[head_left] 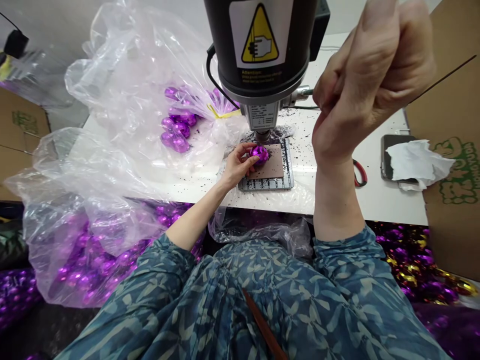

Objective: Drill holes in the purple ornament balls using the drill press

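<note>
My left hand (240, 162) has its fingers closed around a shiny purple ball (259, 155). The ball sits on a brown board (273, 167), which lies on the slotted metal base (288, 184) of a black bench drill press (262, 82). Just above the ball is the lower end of the spindle (262, 135). Raised at the upper right, my right hand (371, 75) is clenched in a fist at the press's feed lever (303, 92); its fingers hide most of the lever.
Dark shavings surround the base. Clear plastic bags (123, 65) with purple balls (176, 132) cover the left side. Red-handled scissors (360, 174), a dark phone-like object (388, 157) and crumpled tissue (418, 160) lie right. Cardboard boxes (450, 90) flank the white table (397, 202).
</note>
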Demonstrator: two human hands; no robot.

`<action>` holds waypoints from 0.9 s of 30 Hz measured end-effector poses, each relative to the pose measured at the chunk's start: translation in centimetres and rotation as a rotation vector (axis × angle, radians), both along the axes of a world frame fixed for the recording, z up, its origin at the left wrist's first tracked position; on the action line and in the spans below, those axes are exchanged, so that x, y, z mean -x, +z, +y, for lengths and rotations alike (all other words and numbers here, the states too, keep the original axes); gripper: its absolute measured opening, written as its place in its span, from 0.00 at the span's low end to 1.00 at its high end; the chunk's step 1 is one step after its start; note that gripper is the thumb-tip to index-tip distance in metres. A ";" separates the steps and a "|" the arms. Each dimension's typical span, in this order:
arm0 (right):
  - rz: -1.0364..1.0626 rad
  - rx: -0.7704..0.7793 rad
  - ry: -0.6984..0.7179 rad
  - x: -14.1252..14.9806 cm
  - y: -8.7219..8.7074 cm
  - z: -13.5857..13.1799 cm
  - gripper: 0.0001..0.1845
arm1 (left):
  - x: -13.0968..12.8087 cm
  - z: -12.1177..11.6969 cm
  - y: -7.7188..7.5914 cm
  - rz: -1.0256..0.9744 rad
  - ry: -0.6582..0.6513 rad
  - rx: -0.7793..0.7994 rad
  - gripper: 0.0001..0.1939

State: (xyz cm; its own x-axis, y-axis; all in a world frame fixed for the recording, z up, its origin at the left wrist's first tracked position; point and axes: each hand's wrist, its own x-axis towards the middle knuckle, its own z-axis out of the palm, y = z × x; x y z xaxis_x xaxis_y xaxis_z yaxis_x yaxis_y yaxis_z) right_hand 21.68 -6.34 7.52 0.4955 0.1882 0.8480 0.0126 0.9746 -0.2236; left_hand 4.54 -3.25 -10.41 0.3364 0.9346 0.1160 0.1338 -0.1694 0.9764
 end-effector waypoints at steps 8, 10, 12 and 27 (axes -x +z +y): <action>-0.005 -0.017 -0.011 0.0 -0.2 0.2 0.16 | -0.8 -1.0 0.8 0.234 0.043 -0.158 0.26; -0.007 -0.015 -0.026 -0.1 -0.3 0.3 0.15 | -0.8 -1.1 1.0 0.267 0.036 -0.183 0.26; -0.020 -0.019 -0.053 -0.2 -0.3 0.3 0.14 | -0.8 -1.2 1.0 0.294 0.028 -0.208 0.25; -0.017 -0.063 -0.188 -0.1 -3.5 0.7 0.29 | -0.9 -1.5 0.9 0.310 0.039 -0.246 0.25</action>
State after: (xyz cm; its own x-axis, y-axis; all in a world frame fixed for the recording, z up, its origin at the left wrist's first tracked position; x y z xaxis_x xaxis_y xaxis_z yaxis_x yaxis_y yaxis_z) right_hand 21.79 -5.67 4.07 0.5025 0.0400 0.8637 0.1988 0.9668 -0.1604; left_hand 5.39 -4.71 -9.56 0.3552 0.9043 0.2368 0.4271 -0.3823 0.8194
